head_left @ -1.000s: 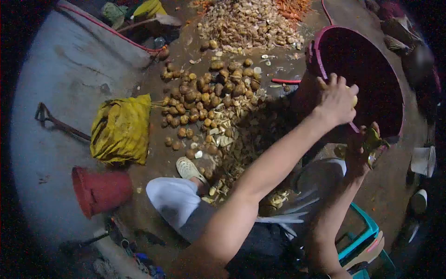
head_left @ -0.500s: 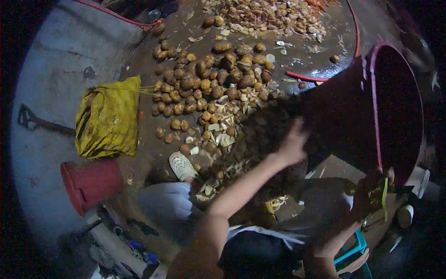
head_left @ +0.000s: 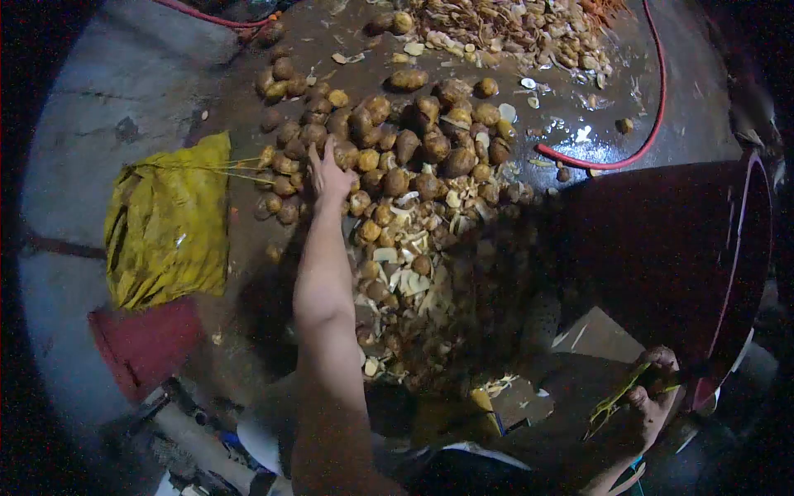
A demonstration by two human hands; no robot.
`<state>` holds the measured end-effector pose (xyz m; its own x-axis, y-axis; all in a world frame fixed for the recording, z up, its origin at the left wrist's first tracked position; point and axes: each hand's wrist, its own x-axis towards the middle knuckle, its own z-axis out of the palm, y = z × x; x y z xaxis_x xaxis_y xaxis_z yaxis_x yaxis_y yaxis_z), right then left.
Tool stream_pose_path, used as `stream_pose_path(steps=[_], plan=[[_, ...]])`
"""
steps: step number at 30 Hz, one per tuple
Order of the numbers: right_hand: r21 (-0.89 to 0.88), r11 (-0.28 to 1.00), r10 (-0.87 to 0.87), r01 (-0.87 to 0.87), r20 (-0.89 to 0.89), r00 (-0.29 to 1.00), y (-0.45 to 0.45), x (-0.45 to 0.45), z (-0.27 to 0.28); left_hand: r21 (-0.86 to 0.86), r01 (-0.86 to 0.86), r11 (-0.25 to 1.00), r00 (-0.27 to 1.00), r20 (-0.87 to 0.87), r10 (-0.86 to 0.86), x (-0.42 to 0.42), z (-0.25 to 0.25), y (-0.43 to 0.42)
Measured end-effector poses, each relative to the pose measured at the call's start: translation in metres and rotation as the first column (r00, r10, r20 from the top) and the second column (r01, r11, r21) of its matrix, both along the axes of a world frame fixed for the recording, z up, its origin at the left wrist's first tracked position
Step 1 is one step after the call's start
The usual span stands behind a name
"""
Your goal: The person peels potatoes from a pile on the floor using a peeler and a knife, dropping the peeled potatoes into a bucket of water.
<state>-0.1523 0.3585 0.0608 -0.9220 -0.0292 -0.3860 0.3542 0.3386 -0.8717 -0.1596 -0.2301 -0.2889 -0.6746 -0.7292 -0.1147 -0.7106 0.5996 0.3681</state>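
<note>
My left hand (head_left: 332, 178) reaches into the pile of brown potatoes (head_left: 389, 136), its fingers stretched out and apart over them. No potato sits in its grasp; whether the fingertips touch one, I cannot tell. Low on the right, my right hand (head_left: 657, 393) is closed round a thin yellow-green tool (head_left: 614, 407), whose exact kind is unclear. Beside that hand stands the rim of a large dark purple tub (head_left: 738, 223). Pale slices and peelings (head_left: 405, 277) lie among the potatoes nearer to me.
A yellow sack (head_left: 169, 223) lies at the left, with a red bucket (head_left: 149, 343) below it. The red hose (head_left: 633, 157) curves across the wet floor at upper right. Farther back is a heap of pale peelings (head_left: 517, 33). Deep shadow covers the floor beside the tub.
My left hand has swung left and forward from beside the tub to the potato pile. The right hand, still on the yellow-green tool, now shows more fully beside the tub rim. The view has shifted.
</note>
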Motion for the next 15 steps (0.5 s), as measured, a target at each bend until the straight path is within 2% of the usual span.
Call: stream_pose_path(steps=[1,3,5,7,9,10,11,12,13,14,15], plan=[[0.036,0.999,-0.003,0.003,0.005,1.0,-0.003,-0.002,-0.001,0.066,0.007,0.998,1.0,0.003,-0.007,-0.007,-0.004,-0.004],[0.087,0.996,-0.001,0.002,-0.002,1.0,-0.008,-0.003,-0.004,0.014,0.0,1.0,0.999,0.035,0.0,-0.018,-0.011,-0.009],[0.135,0.991,0.008,-0.005,-0.022,1.0,-0.009,-0.003,-0.004,0.066,-0.088,0.994,0.996,0.026,0.086,-0.023,-0.013,-0.012],[0.183,0.983,0.015,-0.007,-0.039,0.999,-0.012,0.002,0.0,0.108,-0.104,0.989,0.994,0.029,0.102,-0.022,-0.007,-0.014],[0.153,0.988,-0.019,0.015,0.028,0.999,-0.031,0.003,0.011,0.139,-0.116,0.983,0.993,0.019,0.115,-0.023,0.0,-0.017],[0.122,0.992,-0.047,0.035,0.097,0.994,-0.04,0.003,0.015,0.396,-0.082,0.914,0.979,-0.139,0.148,-0.018,0.001,-0.019],[0.116,0.993,-0.046,0.036,0.088,0.995,-0.037,0.004,0.015,0.619,0.002,0.785,0.935,-0.279,0.217,-0.015,0.01,-0.016],[0.108,0.993,0.031,-0.039,0.071,0.997,-0.032,0.004,0.012,0.624,-0.114,0.773,0.938,-0.189,0.291,-0.014,0.017,-0.012],[0.103,0.989,0.106,-0.111,0.053,0.993,-0.028,0.006,0.01,0.622,-0.106,0.776,0.936,-0.202,0.289,-0.007,0.023,-0.006],[0.103,0.989,0.105,-0.109,0.044,0.994,-0.031,0.008,0.012,0.903,0.011,0.429,0.794,-0.269,0.546,0.003,0.027,0.003],[0.095,0.993,0.069,-0.072,0.036,0.997,-0.038,0.012,0.014,0.969,0.245,0.033,0.615,-0.182,0.767,0.012,0.031,0.012]])
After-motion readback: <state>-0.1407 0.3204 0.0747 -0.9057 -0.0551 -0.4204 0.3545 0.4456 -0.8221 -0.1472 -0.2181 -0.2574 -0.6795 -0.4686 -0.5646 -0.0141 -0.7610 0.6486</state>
